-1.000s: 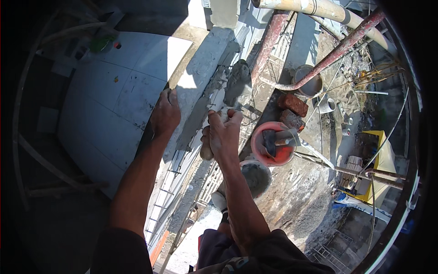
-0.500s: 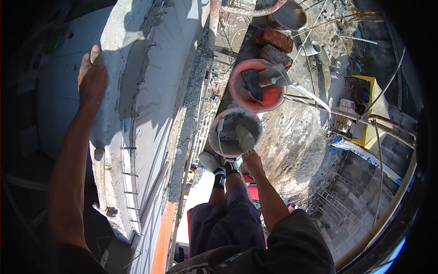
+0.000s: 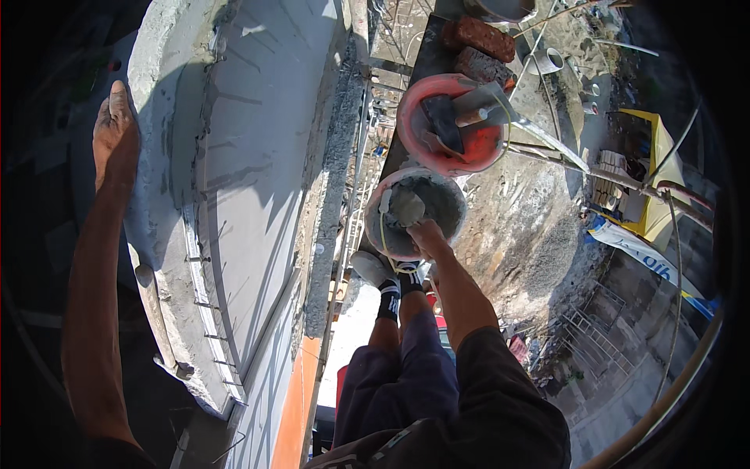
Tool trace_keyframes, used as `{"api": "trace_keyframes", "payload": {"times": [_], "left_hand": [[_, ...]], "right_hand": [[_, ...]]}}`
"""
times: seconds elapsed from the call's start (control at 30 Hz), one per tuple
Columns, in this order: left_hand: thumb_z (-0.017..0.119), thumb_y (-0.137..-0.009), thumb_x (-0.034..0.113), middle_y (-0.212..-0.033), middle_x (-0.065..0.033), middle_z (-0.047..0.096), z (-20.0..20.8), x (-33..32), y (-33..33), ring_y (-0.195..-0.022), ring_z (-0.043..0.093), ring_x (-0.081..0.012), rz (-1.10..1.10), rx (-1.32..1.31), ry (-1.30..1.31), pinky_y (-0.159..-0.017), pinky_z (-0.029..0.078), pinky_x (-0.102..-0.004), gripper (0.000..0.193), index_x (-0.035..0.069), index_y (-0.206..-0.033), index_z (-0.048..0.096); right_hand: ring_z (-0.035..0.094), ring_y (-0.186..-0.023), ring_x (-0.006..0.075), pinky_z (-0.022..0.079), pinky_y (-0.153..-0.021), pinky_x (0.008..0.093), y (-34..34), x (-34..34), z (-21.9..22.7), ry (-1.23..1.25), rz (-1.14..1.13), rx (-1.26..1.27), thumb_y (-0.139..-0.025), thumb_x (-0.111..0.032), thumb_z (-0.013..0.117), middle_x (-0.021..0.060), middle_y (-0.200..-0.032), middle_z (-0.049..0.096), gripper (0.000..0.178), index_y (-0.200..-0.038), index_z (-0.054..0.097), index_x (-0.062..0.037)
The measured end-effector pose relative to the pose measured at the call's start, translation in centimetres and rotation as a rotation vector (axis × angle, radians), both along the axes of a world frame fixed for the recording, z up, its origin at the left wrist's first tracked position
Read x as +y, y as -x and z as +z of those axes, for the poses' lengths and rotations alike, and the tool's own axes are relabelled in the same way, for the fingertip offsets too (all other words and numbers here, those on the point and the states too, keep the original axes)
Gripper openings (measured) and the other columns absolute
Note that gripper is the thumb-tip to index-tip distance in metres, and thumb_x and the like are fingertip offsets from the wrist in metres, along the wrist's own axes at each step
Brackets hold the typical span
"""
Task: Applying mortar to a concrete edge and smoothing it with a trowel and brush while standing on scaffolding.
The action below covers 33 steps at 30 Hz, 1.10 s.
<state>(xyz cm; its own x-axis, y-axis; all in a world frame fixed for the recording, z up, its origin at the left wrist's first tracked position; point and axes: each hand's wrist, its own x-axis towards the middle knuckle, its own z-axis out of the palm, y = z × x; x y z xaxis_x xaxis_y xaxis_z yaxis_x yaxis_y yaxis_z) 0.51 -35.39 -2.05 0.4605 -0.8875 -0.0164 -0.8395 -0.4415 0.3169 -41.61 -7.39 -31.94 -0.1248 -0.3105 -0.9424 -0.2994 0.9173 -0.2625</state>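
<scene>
My right hand (image 3: pixel 427 238) is closed around the handle of a trowel, reaching down over a bucket (image 3: pixel 373 234) of wet grey mortar (image 3: pixel 441 202). The mortar-smeared trowel blade (image 3: pixel 407 207) is inside the bucket, against the mortar. A thin cord handle hangs over the bucket's left side. Far to the left, my left hand (image 3: pixel 116 148) lies with fingers stretched out along the outer edge of a rough concrete wall top (image 3: pixel 152 102). Beyond the mortar bucket stands a red bucket (image 3: pixel 494 148) holding a dark flat tool (image 3: pixel 442 123) and a wooden-handled tool (image 3: pixel 471 117).
Both buckets stand on a narrow dark plank (image 3: pixel 420 66), with bricks (image 3: pixel 484 39) farther along it. Poles (image 3: pixel 609 178) cross on the right, high above the ground. My feet (image 3: pixel 373 268) are just below the mortar bucket. Thin wires stick out from the wall (image 3: pixel 205 301).
My right hand has moved the trowel up and left within the mortar bucket, and the blade has turned. The view has shifted a little; my left hand stays on the wall edge.
</scene>
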Motion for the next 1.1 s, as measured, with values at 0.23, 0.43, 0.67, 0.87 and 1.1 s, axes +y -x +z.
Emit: {"api": "trace_keyframes", "payload": {"times": [0.23,0.43,0.67,0.87,1.1], "left_hand": [[0.032,-0.094,0.074,-0.151,-0.0181,0.042,0.7,-1.3,-0.3,-0.142,0.037,-0.034,-0.007,0.024,0.037,-0.117,0.026,-0.04,0.09,0.003,-0.149,0.037],[0.03,-0.097,0.068,-0.145,-0.0205,0.049,1.1,-0.4,2.8,-0.136,0.043,-0.0389,0.12,0.043,-0.007,-0.112,0.034,-0.0433,0.08,0.006,-0.147,0.041],[0.033,-0.102,0.055,-0.12,-0.0206,0.065,3.8,0.3,4.2,-0.115,0.058,-0.043,0.115,0.12,-0.025,-0.097,0.044,-0.0509,0.055,0.012,-0.127,0.056],[0.034,-0.102,0.051,-0.122,-0.0212,0.064,2.9,0.2,3.4,-0.111,0.06,-0.0442,0.078,0.175,0.018,-0.093,0.046,-0.0513,0.051,0.011,-0.125,0.055],[0.036,-0.102,0.049,-0.121,-0.0211,0.064,2.8,0.4,3.7,-0.109,0.061,-0.0434,0.086,0.195,-0.044,-0.091,0.048,-0.0515,0.048,0.015,-0.131,0.053]], "right_hand": [[0.056,-0.052,0.0181,0.047,-0.048,0.0339,7.3,2.8,4.1,0.114,-0.106,-0.208,-0.087,-0.027,0.063,0.0066,-0.067,0.059,0.025,-0.091,0.063,-0.0027],[0.062,-0.066,0.0204,0.05,-0.064,0.0355,6.1,4.6,12.1,0.49,-0.029,0.123,-0.086,-0.024,0.063,0.013,-0.077,0.064,0.035,-0.107,0.063,0.0036],[0.058,-0.086,0.014,0.051,-0.073,0.0273,-5.1,-7.0,30.9,0.912,-0.206,-0.129,-0.088,-0.012,0.068,0.0091,-0.105,0.056,0.038,-0.119,0.052,0.0038],[0.056,-0.078,0.0114,0.048,-0.065,0.0238,-19.6,-16.0,38.3,1.162,-0.524,-0.435,-0.092,-0.004,0.064,0.0149,-0.103,0.055,0.041,-0.115,0.03,-0.001],[0.056,-0.055,0.0143,0.047,-0.044,0.0291,-23.3,-25.2,35.9,0.824,-0.376,-0.378,-0.093,-0.016,0.063,0.0116,-0.081,0.055,0.037,-0.109,0.033,-0.0009]]}}
